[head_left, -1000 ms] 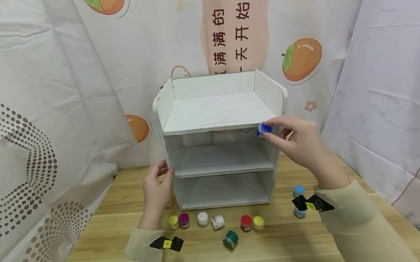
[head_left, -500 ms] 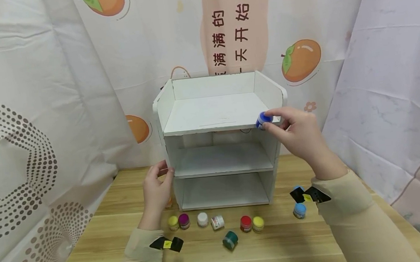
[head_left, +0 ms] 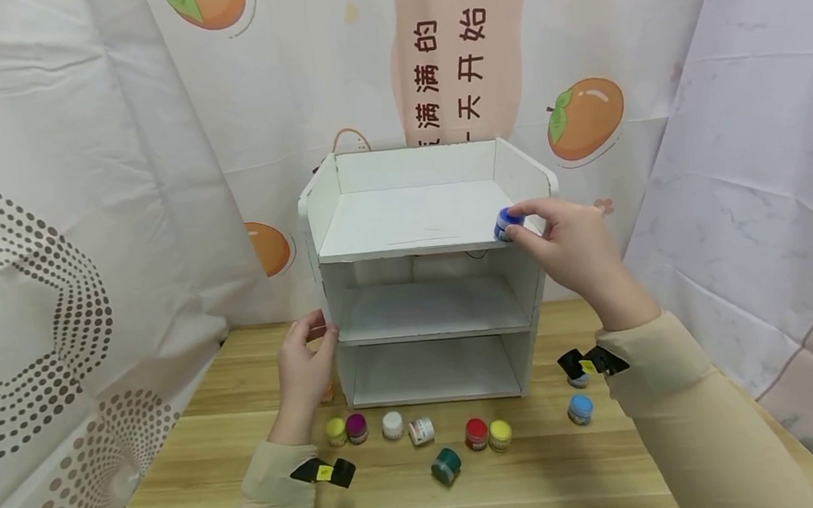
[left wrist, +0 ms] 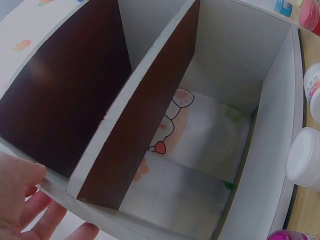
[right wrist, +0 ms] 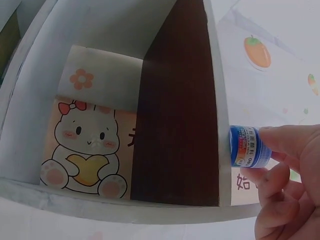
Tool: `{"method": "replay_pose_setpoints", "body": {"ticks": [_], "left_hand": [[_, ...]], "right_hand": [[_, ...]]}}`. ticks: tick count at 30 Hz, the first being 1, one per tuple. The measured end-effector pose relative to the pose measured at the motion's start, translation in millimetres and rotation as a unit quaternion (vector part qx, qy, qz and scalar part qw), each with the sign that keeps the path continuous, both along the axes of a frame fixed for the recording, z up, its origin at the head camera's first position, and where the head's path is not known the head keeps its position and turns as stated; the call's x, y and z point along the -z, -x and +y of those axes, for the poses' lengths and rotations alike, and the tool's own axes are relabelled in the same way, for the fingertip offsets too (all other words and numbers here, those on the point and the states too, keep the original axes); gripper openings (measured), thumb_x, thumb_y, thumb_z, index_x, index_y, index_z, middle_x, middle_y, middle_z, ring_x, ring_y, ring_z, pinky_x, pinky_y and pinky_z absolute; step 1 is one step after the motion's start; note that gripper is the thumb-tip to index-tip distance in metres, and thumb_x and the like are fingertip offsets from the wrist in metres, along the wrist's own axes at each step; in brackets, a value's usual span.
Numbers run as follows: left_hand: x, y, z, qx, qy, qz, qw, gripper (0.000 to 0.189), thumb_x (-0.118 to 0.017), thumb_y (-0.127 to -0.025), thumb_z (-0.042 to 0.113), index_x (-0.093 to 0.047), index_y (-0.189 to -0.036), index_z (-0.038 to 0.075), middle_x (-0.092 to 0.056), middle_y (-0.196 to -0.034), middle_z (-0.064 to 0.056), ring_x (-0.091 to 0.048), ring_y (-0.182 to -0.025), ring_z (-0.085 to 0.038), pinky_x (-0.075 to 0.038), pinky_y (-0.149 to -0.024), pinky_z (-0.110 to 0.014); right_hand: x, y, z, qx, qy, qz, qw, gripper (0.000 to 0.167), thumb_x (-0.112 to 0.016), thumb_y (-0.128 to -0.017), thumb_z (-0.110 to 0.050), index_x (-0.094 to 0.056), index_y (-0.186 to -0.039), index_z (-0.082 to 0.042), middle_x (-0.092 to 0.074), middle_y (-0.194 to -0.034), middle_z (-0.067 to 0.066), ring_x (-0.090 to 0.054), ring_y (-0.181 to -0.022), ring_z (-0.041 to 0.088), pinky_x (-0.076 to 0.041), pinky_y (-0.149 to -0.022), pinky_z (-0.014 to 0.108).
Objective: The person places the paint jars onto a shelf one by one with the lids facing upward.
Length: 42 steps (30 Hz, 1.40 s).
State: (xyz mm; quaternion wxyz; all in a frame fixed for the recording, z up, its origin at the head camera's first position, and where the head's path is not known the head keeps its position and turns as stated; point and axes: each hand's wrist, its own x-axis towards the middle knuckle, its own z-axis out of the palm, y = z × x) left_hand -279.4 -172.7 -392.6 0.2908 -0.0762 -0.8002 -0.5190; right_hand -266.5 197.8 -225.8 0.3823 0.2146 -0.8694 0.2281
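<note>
My right hand (head_left: 567,249) pinches a small blue paint jar (head_left: 508,226) between thumb and fingers at the front right corner of the top board of a white shelf unit (head_left: 426,249). In the right wrist view the jar's (right wrist: 246,147) base is against the board's edge, with its printed label showing. The left hand (head_left: 305,369) rests at the unit's left side panel, fingers loosely bent. Its thumb and fingertips (left wrist: 34,174) touch the panel's edge in the left wrist view. Both lower compartments hold nothing visible.
Along the unit's front stand paint jars: yellow (head_left: 336,432), purple (head_left: 356,428), white (head_left: 392,425), red (head_left: 476,433) and another yellow (head_left: 500,435). A white jar (head_left: 421,430) and a green jar (head_left: 446,466) lie tipped. A light blue jar (head_left: 580,409) stands right; another is partly hidden by the wrist strap.
My right hand has lifted the blue paint jar from below the top board's front edge up to its surface level. The left hand has stayed at the side panel.
</note>
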Motion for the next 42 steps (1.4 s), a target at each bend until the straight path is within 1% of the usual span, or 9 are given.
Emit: {"method": "replay_pose_setpoints", "body": {"ticks": [5,6,13,17,21,25,30,38,42], "left_hand": [[-0.9,-0.9,0.6,0.0,-0.003,0.001,1.0,0.032,-0.068,-0.099,0.016,-0.065,-0.127,0.0,-0.066,-0.119,-0.011,-0.065,-0.109,-0.026,-0.054,-0.078,-0.035],[-1.2,-1.0,0.7,0.0,-0.004,0.002,1.0,0.032,-0.068,-0.099,0.016,-0.065,-0.126,0.0,-0.066,-0.118,-0.011,-0.066,-0.109,-0.026,-0.054,-0.078,-0.035],[-1.0,-2.0,0.5,-0.001,-0.005,0.002,1.0,0.032,-0.069,-0.098,0.015,-0.065,-0.126,0.0,-0.066,-0.118,-0.012,-0.066,-0.109,-0.026,-0.054,-0.076,-0.03],[-0.6,-2.8,0.8,-0.002,-0.005,0.001,1.0,0.032,-0.069,-0.098,0.016,-0.065,-0.125,0.0,-0.066,-0.118,-0.012,-0.066,-0.108,-0.027,-0.054,-0.076,-0.031],[-0.3,-3.5,1.3,-0.001,-0.007,0.002,1.0,0.031,-0.069,-0.098,0.016,-0.066,-0.125,0.0,-0.066,-0.118,-0.012,-0.066,-0.108,-0.027,-0.054,-0.076,-0.03],[-0.6,-3.1,1.9,0.0,-0.008,0.005,1.0,0.031,-0.069,-0.098,0.015,-0.066,-0.125,0.0,-0.066,-0.116,-0.012,-0.066,-0.107,-0.026,-0.054,-0.075,-0.026],[-1.2,-2.8,1.6,-0.002,-0.009,0.009,0.9999,0.031,-0.069,-0.098,0.015,-0.066,-0.125,-0.001,-0.066,-0.115,-0.012,-0.066,-0.107,-0.027,-0.054,-0.075,-0.028],[-0.8,-2.0,0.8,-0.001,-0.006,0.007,1.0,0.032,-0.069,-0.098,0.015,-0.066,-0.126,0.0,-0.066,-0.117,-0.011,-0.066,-0.108,-0.026,-0.055,-0.078,-0.036],[-0.7,-1.4,0.9,0.0,-0.008,0.007,0.9999,0.031,-0.069,-0.098,0.015,-0.066,-0.125,0.001,-0.066,-0.117,-0.011,-0.066,-0.108,-0.026,-0.056,-0.078,-0.036]], "right_hand": [[-2.9,5.5,-2,0.009,-0.017,-0.01,0.9998,0.024,-0.073,-0.095,-0.022,-0.075,-0.116,-0.008,-0.068,-0.076,0.007,-0.05,-0.054,0.019,-0.045,-0.062,0.039],[-3.6,6.3,-2,0.012,-0.021,-0.009,0.9997,0.024,-0.073,-0.095,-0.021,-0.075,-0.115,-0.008,-0.069,-0.078,0.007,-0.049,-0.053,0.019,-0.036,-0.052,0.036],[-7.3,6.6,-5,0.024,-0.037,-0.022,0.9988,0.023,-0.071,-0.097,-0.022,-0.077,-0.114,-0.009,-0.053,-0.057,0.005,-0.039,-0.047,0.019,-0.031,-0.052,0.037],[-9.7,5.4,-5,0.026,-0.037,-0.023,0.9987,0.021,-0.072,-0.095,-0.021,-0.078,-0.111,-0.009,-0.073,-0.084,0.011,-0.044,-0.054,0.022,-0.044,-0.07,0.054],[-12.3,3.1,-3,0.023,-0.037,-0.009,0.999,0.015,-0.073,-0.094,-0.019,-0.08,-0.104,-0.01,-0.075,-0.108,0.011,-0.049,-0.059,0.023,-0.035,-0.081,0.078],[-17.8,0.6,-3,0.032,-0.065,-0.004,0.9974,0.012,-0.073,-0.094,-0.016,-0.08,-0.102,-0.01,-0.076,-0.108,0.011,-0.054,-0.06,0.026,-0.043,-0.061,0.057],[-25.7,-0.7,-6,0.066,-0.107,-0.024,0.9918,0.014,-0.072,-0.095,-0.019,-0.081,-0.103,-0.013,-0.076,-0.109,0.01,-0.062,-0.068,0.029,-0.035,-0.05,0.045],[-27.6,4.6,-10,0.093,-0.13,-0.037,0.9864,0.015,-0.068,-0.097,-0.019,-0.08,-0.105,-0.014,-0.076,-0.104,0.011,-0.066,-0.07,0.034,-0.045,-0.052,0.059],[-26.9,9.9,-12,0.092,-0.143,-0.028,0.9851,0.016,-0.067,-0.097,-0.014,-0.079,-0.106,-0.009,-0.076,-0.102,0.012,-0.069,-0.073,0.035,-0.051,-0.058,0.05]]}}
